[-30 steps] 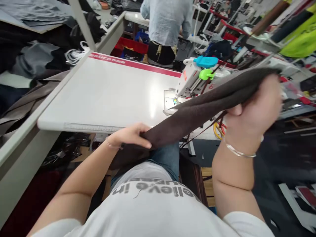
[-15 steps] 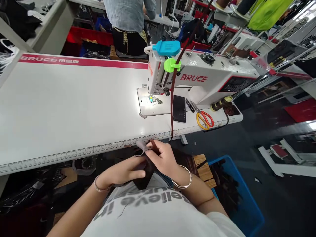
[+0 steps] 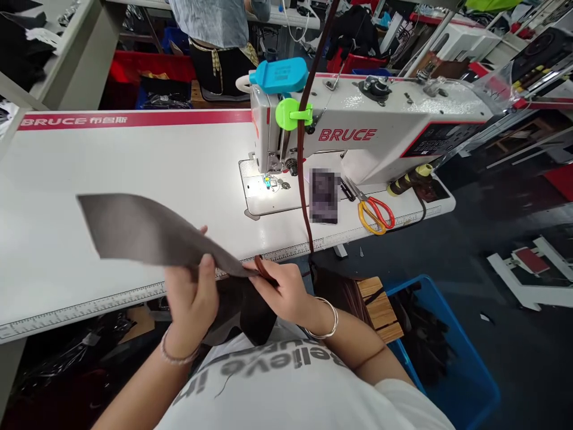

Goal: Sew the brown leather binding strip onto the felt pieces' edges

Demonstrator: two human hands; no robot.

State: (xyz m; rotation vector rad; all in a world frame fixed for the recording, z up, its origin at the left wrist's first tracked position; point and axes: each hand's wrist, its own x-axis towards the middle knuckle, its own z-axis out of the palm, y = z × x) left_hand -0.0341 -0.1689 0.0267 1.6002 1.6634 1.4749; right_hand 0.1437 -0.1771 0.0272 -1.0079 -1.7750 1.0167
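Observation:
My left hand [image 3: 192, 301] grips the lower edge of a grey-brown sheet of material [image 3: 138, 230], its thumb up against the near side. The sheet stretches leftward above the white table [image 3: 54, 173] and narrows toward my right hand [image 3: 284, 292]. Those right fingers pinch its narrow end together with a short brown strip [image 3: 262, 269]. Darker brown material [image 3: 250, 310] hangs below both hands, over my lap. A long brown strip [image 3: 301, 161] runs down past the head of the sewing machine [image 3: 349, 113] to the table's front edge.
Scissors [image 3: 376, 215] with red and yellow handles lie right of a blurred dark rectangular object [image 3: 324, 197]. A thread cone [image 3: 409, 180] is near the table's right end. A wooden slatted seat [image 3: 380, 307] and blue bin [image 3: 474, 364] stand at right. Another person [image 3: 210, 24] sits beyond.
My left hand has moved left and turned upward, and the sheet, bunched between the hands before, is spread out over the table. The right hand keeps its pinch. The view has shifted slightly.

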